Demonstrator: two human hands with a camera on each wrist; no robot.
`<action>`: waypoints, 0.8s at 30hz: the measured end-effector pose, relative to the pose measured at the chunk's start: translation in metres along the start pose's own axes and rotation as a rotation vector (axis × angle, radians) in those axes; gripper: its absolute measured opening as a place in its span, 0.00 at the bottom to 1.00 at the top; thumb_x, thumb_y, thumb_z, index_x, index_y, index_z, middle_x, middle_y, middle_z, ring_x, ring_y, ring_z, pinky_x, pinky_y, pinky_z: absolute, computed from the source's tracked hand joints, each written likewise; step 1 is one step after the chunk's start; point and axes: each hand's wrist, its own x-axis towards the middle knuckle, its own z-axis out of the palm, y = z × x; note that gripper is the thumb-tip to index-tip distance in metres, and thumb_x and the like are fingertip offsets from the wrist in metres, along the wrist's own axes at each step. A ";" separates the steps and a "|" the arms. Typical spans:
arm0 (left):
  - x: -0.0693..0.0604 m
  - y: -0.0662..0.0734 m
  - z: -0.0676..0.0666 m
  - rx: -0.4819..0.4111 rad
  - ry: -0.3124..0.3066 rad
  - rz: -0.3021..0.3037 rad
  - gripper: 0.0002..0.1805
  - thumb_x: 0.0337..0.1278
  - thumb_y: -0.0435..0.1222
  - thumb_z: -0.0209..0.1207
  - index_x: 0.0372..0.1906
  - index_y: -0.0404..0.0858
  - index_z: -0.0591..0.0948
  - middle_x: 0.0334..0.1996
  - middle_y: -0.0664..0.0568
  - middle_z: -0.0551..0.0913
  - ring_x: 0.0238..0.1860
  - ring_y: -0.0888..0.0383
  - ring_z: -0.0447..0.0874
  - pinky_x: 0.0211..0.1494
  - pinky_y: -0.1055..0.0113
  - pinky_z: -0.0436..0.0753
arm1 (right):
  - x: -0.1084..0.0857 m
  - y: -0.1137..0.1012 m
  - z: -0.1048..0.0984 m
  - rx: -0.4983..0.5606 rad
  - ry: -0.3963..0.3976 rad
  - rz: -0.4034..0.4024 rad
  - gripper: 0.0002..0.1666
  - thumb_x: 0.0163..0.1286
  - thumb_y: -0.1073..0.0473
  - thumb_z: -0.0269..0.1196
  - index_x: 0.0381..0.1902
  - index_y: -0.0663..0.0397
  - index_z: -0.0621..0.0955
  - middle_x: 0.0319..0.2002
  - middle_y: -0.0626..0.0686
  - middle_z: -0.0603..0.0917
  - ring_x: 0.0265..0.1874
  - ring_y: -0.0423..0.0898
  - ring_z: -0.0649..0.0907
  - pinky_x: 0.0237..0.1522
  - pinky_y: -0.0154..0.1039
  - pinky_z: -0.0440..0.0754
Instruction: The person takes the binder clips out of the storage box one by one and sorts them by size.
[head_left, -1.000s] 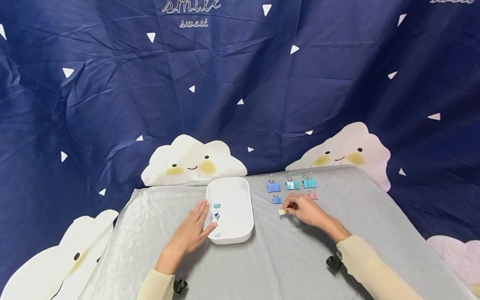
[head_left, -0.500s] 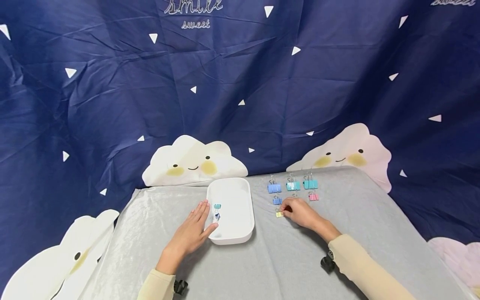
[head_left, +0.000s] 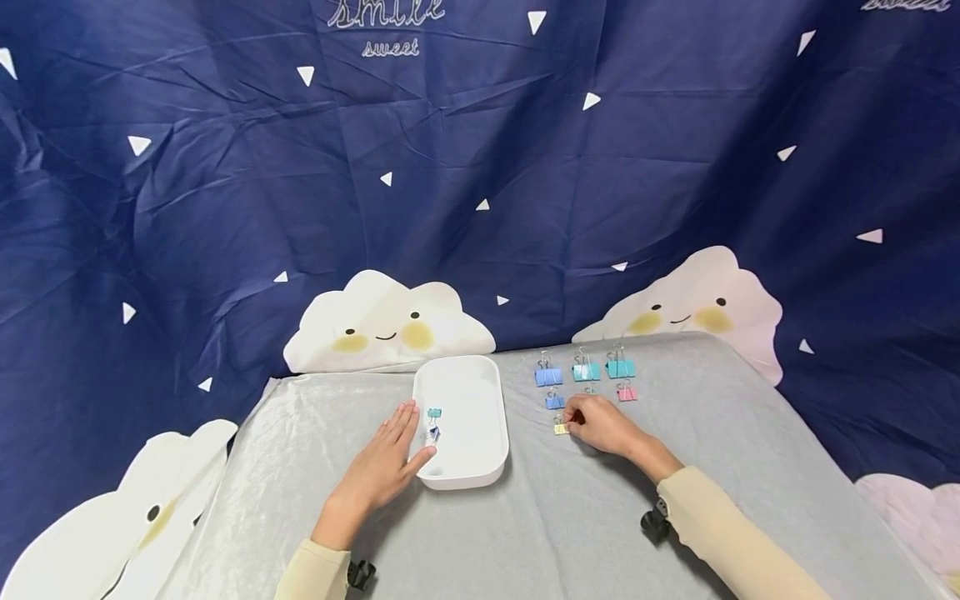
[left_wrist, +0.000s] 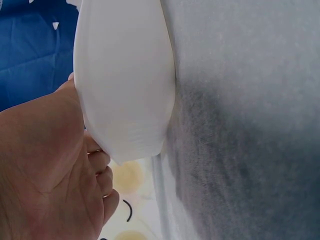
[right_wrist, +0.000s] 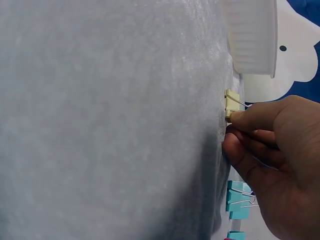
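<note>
My left hand [head_left: 381, 462] lies with straight fingers along the left rim of a white plastic tray [head_left: 480, 433]; in the left wrist view the hand [left_wrist: 55, 170] is against its wall. A small teal binder clip [head_left: 434, 412] and a dark blue-and-white one [head_left: 433, 434] are inside. My right hand [head_left: 603, 425], fingers curled, pinches the near end of a small yellow binder clip [head_left: 560, 429] on the cloth. In the right wrist view the thumb covers that end of the yellow clip [right_wrist: 232, 102]; the exact grip is partly hidden.
Behind the right hand stand a large blue clip [head_left: 548, 377], two teal clips [head_left: 587, 372] [head_left: 620, 368], a smaller blue clip [head_left: 554, 402] and a pink clip [head_left: 627, 392]. Another clip is mostly hidden by the hand. Grey cloth [head_left: 480, 542] covers the table before a navy curtain [head_left: 450, 167].
The right hand has shifted slightly left and toward the front with the yellow clip, then a touch back to the right. The left hand and tray have stayed put.
</note>
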 end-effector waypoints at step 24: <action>0.000 0.000 0.000 -0.002 -0.002 -0.003 0.45 0.81 0.59 0.49 0.84 0.29 0.58 0.86 0.39 0.55 0.87 0.41 0.52 0.88 0.42 0.59 | -0.003 0.003 -0.002 0.056 0.000 0.001 0.09 0.64 0.71 0.67 0.34 0.51 0.84 0.31 0.43 0.84 0.31 0.35 0.78 0.35 0.31 0.81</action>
